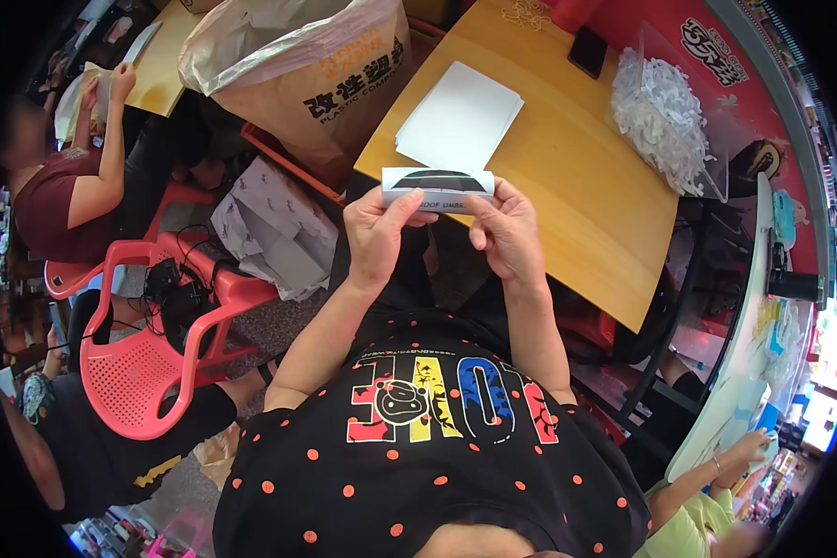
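Between my two hands, over the near edge of the table, is a white printed card [481,177] that looks folded or curved, with a dark umbrella-like picture on it. My left hand [378,231] pinches its left end, the thumb lying on the front face. My right hand [511,232] grips the right end, thumb and curled fingers near the lower edge. Whether the card is flat-folded or a thin sleeve I cannot tell. Just beyond it lies a stack of white sheets [460,116] on the yellow wooden table [609,223].
A clear bin of white curled strips [665,126] and a dark phone [588,52] are at the far right. To the left stand a big woven sack [251,56], a white carton [274,228] and a red plastic chair [135,386] with black cables. Other people sit at both sides.
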A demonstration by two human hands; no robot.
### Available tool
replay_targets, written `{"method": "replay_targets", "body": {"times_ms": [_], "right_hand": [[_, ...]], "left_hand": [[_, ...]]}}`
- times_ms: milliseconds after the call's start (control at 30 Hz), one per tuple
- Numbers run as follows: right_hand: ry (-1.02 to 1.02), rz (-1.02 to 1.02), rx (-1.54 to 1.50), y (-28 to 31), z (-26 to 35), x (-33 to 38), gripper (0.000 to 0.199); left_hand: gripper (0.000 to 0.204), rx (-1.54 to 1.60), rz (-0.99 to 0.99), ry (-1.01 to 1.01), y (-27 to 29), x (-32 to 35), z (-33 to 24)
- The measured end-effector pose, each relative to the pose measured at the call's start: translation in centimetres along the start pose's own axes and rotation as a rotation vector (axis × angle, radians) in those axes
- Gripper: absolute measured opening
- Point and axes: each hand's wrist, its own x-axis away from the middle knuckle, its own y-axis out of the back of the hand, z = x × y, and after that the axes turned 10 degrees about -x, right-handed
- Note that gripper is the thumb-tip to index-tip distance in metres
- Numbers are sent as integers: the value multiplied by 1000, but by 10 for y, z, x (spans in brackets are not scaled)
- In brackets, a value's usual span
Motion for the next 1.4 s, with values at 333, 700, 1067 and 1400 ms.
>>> {"method": "replay_targets", "body": {"times_ms": [333, 700, 1067, 1400], "right_hand": [[155, -57, 186, 3, -17, -6, 17], [-126, 417, 598, 55, 15, -1, 32], [469, 15, 654, 27, 13, -28, 29], [874, 151, 1751, 50, -14, -57, 35]], "left_hand": [[19, -100, -25, 79, -19, 0, -7], [32, 223, 472, 476, 63, -18, -2], [50, -142, -278, -195, 184, -208, -106], [40, -477, -269, 11, 143, -104, -9]]}}
